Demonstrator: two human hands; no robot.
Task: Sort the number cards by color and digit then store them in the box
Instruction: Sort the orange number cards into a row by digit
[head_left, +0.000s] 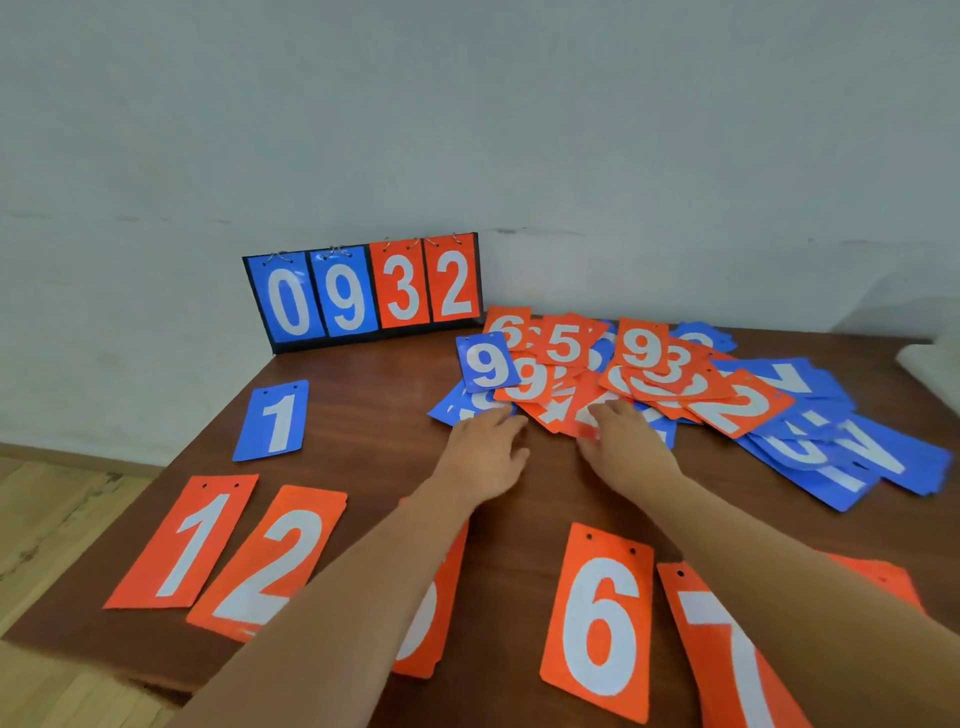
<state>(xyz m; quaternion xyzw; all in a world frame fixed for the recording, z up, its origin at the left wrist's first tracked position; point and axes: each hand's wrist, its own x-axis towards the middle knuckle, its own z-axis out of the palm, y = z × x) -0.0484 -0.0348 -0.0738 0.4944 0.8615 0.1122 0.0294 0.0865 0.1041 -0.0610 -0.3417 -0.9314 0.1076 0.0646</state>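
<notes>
A jumbled pile of orange and blue number cards covers the far right of the brown table. My left hand and my right hand both lie with fingers extended on the pile's near edge, fingertips touching cards. Sorted cards lie flat nearer me: a blue 1, an orange 1, an orange 2, an orange 6 and an orange 7. My left forearm hides most of another orange card. No box is in view.
A black flip scoreboard showing 0 9 3 2 stands at the table's back against the pale wall. A spread of blue cards trails to the right edge. Wooden floor lies past the table's left edge.
</notes>
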